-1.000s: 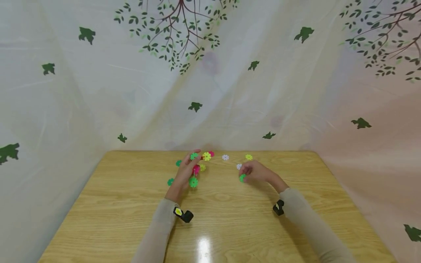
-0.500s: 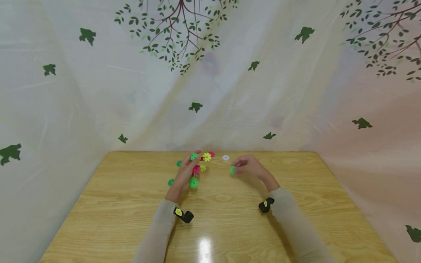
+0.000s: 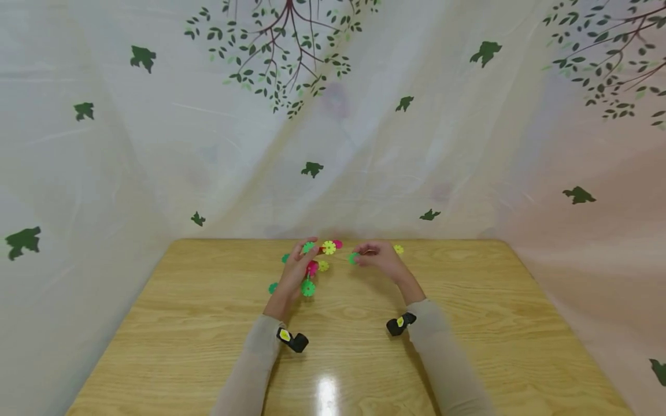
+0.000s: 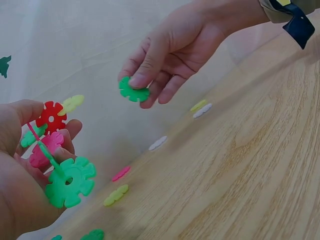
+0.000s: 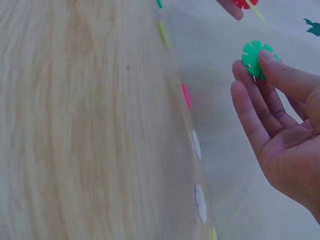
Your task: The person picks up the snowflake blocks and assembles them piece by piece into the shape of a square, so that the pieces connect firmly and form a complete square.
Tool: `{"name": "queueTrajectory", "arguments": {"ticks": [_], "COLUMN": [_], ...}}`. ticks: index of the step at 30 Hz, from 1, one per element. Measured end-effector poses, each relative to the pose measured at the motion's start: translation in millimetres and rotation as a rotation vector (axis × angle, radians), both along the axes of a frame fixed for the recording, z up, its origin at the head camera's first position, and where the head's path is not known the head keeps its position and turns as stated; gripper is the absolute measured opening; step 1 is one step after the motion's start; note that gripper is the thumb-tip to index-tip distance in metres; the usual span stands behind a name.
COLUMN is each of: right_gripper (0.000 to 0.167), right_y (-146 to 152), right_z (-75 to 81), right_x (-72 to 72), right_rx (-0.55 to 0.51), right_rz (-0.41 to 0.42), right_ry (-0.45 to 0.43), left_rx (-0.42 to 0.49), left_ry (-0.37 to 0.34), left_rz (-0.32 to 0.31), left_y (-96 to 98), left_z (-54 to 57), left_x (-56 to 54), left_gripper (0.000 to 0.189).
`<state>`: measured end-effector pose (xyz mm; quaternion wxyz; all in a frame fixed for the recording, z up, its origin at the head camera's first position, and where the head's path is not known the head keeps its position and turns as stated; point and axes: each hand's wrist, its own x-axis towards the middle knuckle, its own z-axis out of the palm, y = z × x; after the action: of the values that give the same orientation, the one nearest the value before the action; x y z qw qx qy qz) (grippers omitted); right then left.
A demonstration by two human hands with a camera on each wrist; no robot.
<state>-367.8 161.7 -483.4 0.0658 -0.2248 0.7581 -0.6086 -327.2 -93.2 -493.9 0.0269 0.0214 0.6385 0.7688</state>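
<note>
My left hand [image 3: 295, 270] holds a joined cluster of notched plastic snowflake discs. In the left wrist view the cluster has a large green disc [image 4: 80, 189] at the near end, a pink disc [image 4: 46, 151], a red disc [image 4: 56, 111], a yellow disc [image 4: 72, 104] and another green disc [image 4: 33, 136]. Fingers hide part of it. My right hand [image 3: 384, 258] pinches a single green snowflake disc [image 5: 251, 59] between thumb and fingertips, raised above the table. This disc is apart from the cluster, off to its right.
Loose discs lie along the far part of the wooden table [image 3: 343, 335]: yellow [image 4: 116, 195], pink [image 4: 121, 173], white ones [image 4: 158, 143] and another yellow [image 3: 398, 249]. Green discs [image 3: 273, 288] lie left of my left hand. A pale leaf-print cloth [image 3: 250, 173] hangs behind the table.
My right hand has moved left and farther back with the green snowflake disc, coming closer to the cluster. My left hand has stayed nearly still with the cluster.
</note>
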Motion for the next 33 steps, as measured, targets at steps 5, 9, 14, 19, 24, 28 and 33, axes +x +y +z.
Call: {"name": "queueTrajectory", "arguments": {"ticks": [5, 9, 14, 19, 24, 28, 33], "right_gripper": [0.021, 0.023, 0.024, 0.023, 0.019, 0.018, 0.019], "right_y": [-12.9, -22.2, -31.5, -36.3, -41.2, -43.6, -45.2], "right_z": [3.2, 5.1, 6.0, 5.1, 3.7, 0.5, -1.9], "right_x": [1.8, 3.1, 3.7, 3.2, 3.0, 2.3, 3.9], "right_rx": [-0.042, -0.097, -0.165, -0.175, -0.189, -0.198, -0.204], "right_rz": [-0.068, -0.118, -0.163, -0.179, -0.192, -0.189, -0.192], "right_ry": [0.027, 0.02, 0.007, 0.018, 0.034, 0.06, 0.083], "left_rx": [-0.01, -0.005, 0.005, -0.008, -0.006, 0.007, 0.013], "left_ry": [-0.002, -0.003, -0.001, -0.011, -0.023, -0.014, -0.002], "left_rz": [-0.026, -0.043, -0.028, -0.028, -0.024, -0.02, -0.006], "left_y": [-1.5, -2.7, -1.0, 0.3, 0.9, 1.0, 0.6], "left_z": [1.5, 1.6, 1.3, 1.3, 1.7, 1.4, 0.1], "left_x": [1.0, 1.1, 1.0, 0.8, 1.3, 0.5, -0.5], "left_gripper": [0.044, 0.046, 0.045, 0.042, 0.04, 0.044, 0.048]}}
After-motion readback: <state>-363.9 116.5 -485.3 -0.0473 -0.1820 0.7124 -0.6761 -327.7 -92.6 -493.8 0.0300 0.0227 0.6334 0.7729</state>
